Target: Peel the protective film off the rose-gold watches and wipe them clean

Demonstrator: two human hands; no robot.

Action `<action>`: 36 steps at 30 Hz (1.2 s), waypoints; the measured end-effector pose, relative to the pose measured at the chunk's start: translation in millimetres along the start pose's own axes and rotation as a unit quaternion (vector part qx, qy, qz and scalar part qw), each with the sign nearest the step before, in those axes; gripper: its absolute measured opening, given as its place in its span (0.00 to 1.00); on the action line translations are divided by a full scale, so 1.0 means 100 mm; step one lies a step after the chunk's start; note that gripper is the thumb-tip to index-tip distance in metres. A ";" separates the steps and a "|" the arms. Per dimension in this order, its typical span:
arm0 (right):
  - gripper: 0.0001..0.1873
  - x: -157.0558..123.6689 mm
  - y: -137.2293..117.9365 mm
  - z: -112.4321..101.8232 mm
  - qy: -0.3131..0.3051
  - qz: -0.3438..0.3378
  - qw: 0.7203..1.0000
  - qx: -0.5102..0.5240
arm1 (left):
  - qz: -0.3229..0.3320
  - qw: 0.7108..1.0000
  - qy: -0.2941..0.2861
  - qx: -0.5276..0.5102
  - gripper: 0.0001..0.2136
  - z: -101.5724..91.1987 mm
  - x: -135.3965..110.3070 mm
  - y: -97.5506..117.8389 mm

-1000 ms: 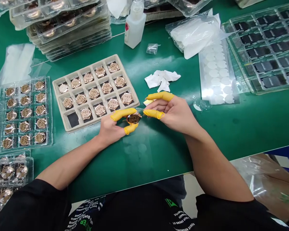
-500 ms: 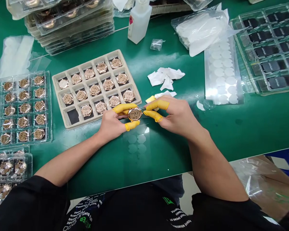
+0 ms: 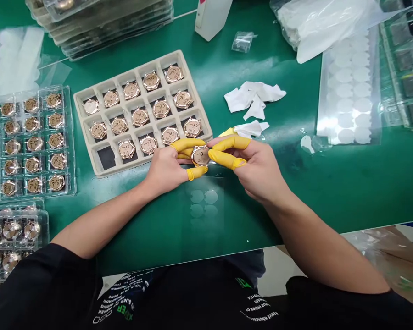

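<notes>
A rose-gold watch case [image 3: 200,155] is pinched between the yellow-capped fingers of my left hand [image 3: 168,167], just above the green mat. My right hand [image 3: 253,165], also with yellow finger cots, has its thumb and forefinger closed against the right side of the same case. Both hands hover just in front of a beige tray [image 3: 89,160] with several watch cases in its cells and one empty cell at the front left.
Clear blister trays of watch cases [image 3: 30,142] lie at the left, stacked trays [image 3: 106,23] at the back. A sheet of round stickers [image 3: 347,96], crumpled white wipes [image 3: 253,98], a white bottle [image 3: 211,16] and a small clear bag [image 3: 242,41] lie beyond.
My right hand has moved left and closed its fingers onto the watch case. The camera has tilted, so everything sits slightly higher and to the right.
</notes>
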State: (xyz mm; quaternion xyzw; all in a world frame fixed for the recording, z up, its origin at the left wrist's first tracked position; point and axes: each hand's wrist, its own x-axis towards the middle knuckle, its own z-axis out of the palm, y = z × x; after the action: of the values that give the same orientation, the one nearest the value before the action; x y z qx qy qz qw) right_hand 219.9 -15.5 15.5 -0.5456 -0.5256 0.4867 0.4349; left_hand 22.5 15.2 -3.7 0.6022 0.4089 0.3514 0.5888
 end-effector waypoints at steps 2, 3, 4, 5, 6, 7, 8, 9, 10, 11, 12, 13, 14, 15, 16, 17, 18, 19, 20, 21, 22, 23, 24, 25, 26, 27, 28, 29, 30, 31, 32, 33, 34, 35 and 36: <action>0.15 0.00 0.00 0.00 -0.006 0.015 1.000 0.001 | 0.001 1.000 -0.008 0.007 0.23 -0.01 0.00 0.02; 0.16 0.00 0.00 0.00 -0.004 0.017 1.000 0.001 | 0.002 1.000 -0.010 0.010 0.24 -0.01 0.00 0.02; 0.16 0.00 0.00 0.00 -0.001 0.017 1.000 -0.001 | 0.004 1.000 -0.011 0.011 0.24 -0.01 0.00 0.03; 0.15 -0.01 0.00 0.01 0.000 0.016 1.000 -0.002 | 0.005 1.000 -0.011 0.010 0.23 -0.01 0.00 0.03; 0.15 -0.01 0.01 0.01 0.001 0.013 1.000 -0.004 | 0.004 1.000 -0.011 0.009 0.23 -0.01 0.00 0.03; 0.15 -0.01 0.02 0.02 0.002 0.010 1.000 -0.007 | 0.003 1.000 -0.010 0.008 0.23 -0.01 0.00 0.03; 0.14 -0.02 0.03 0.03 0.003 0.007 1.000 -0.011 | 0.001 1.000 -0.008 0.006 0.23 0.00 0.00 0.02; 0.14 -0.02 0.04 0.03 0.008 0.002 1.000 -0.015 | -0.002 1.000 -0.007 0.005 0.23 0.00 0.00 0.02; 0.14 -0.03 0.05 0.04 0.012 -0.002 1.000 -0.020 | -0.006 1.000 -0.005 0.004 0.23 0.00 0.00 0.02; 0.14 -0.03 0.06 0.05 0.016 -0.005 1.000 -0.024 | -0.009 1.000 -0.004 0.004 0.24 0.00 0.00 0.01; 0.14 -0.04 0.06 0.06 0.019 -0.006 0.999 -0.028 | -0.012 1.000 -0.001 0.004 0.24 0.01 -0.01 0.02; 0.13 -0.04 0.06 0.06 0.020 -0.006 0.999 -0.034 | -0.014 1.000 0.000 0.005 0.24 0.01 -0.01 0.02; 0.12 -0.04 0.06 0.07 0.021 -0.007 0.999 -0.041 | -0.015 1.000 0.000 0.006 0.24 0.01 -0.01 0.02; 0.11 -0.05 0.05 0.07 0.024 -0.009 0.998 -0.049 | -0.014 1.000 -0.001 0.008 0.24 0.01 -0.01 0.02; 0.11 -0.05 0.04 0.08 0.028 -0.012 0.998 -0.056 | -0.011 1.000 -0.002 0.010 0.24 0.01 -0.01 0.03; 0.11 -0.05 0.03 0.08 0.033 -0.015 0.998 -0.061 | -0.009 1.000 -0.003 0.012 0.23 0.00 -0.01 0.03; 0.11 -0.05 0.02 0.08 0.037 -0.016 0.997 -0.063 | -0.007 1.000 -0.004 0.013 0.23 0.00 -0.01 0.04; 0.12 -0.05 0.01 0.09 0.039 -0.016 0.997 -0.063 | -0.005 1.000 -0.004 0.014 0.23 0.00 -0.01 0.04; 0.12 -0.05 0.01 0.09 0.040 -0.015 0.997 -0.062 | -0.003 1.000 -0.005 0.013 0.22 0.00 -0.01 0.04; 0.13 -0.05 0.00 0.10 0.041 -0.013 0.997 -0.063 | -0.003 1.000 -0.006 0.012 0.22 0.01 0.00 0.04; 0.14 -0.06 0.00 0.11 0.042 -0.012 0.997 -0.065 | -0.002 1.000 -0.008 0.011 0.22 0.01 0.00 0.04; 0.15 -0.06 0.00 0.11 0.043 -0.013 0.997 -0.068 | -0.001 1.000 -0.009 0.010 0.22 0.01 0.00 0.04; 0.15 -0.06 0.01 0.12 0.045 -0.015 0.996 -0.071 | 0.001 1.000 -0.010 0.011 0.22 0.01 0.00 0.04; 0.15 -0.06 0.01 0.12 0.045 -0.016 0.996 -0.073 | 0.002 1.000 -0.011 0.012 0.22 0.01 0.00 0.03; 0.16 -0.05 0.01 0.12 0.040 -0.016 0.996 -0.073 | 0.004 1.000 -0.012 0.013 0.22 0.01 0.00 0.03; 0.15 -0.05 0.00 0.10 0.032 -0.015 0.997 -0.069 | 0.005 1.000 -0.010 0.013 0.22 0.01 -0.01 0.02; 0.15 -0.03 0.00 0.07 0.025 -0.014 0.998 -0.060 | 0.004 1.000 -0.007 0.013 0.22 0.01 -0.01 0.02; 0.14 -0.02 -0.01 0.02 0.024 -0.012 0.999 -0.047 | 0.001 1.000 -0.002 0.012 0.22 0.01 -0.01 0.01; 0.13 0.01 -0.01 -0.05 0.034 -0.011 0.999 -0.028 | -0.002 1.000 0.004 0.010 0.23 0.01 -0.01 0.00; 0.12 0.03 -0.02 -0.13 0.056 -0.014 0.998 -0.007 | -0.005 1.000 0.011 0.008 0.23 0.01 -0.02 -0.01; 0.11 0.06 -0.02 -0.21 0.085 -0.019 0.996 0.015 | -0.007 1.000 0.016 0.008 0.23 0.01 -0.02 -0.02; 0.10 0.08 -0.03 -0.29 0.116 -0.025 0.992 0.033 | -0.007 1.000 0.020 0.008 0.23 0.01 -0.02 -0.02; 0.09 0.11 -0.02 -0.36 0.139 -0.033 0.989 0.043 | -0.006 1.000 0.021 0.008 0.23 0.01 -0.02 -0.03; 0.09 0.12 -0.02 -0.41 0.148 -0.040 0.987 0.041 | -0.004 1.000 0.021 0.009 0.23 0.01 -0.02 -0.03; 0.09 0.13 -0.01 -0.43 0.146 -0.044 0.988 0.031 | -0.001 1.000 0.020 0.010 0.23 0.01 -0.02 -0.03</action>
State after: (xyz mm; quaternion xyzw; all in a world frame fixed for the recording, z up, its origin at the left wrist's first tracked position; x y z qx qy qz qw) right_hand 261.8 -0.4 21.7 -0.5731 -0.4647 0.3984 0.5449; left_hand 22.2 12.5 -6.4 0.6007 0.4249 0.3586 0.5745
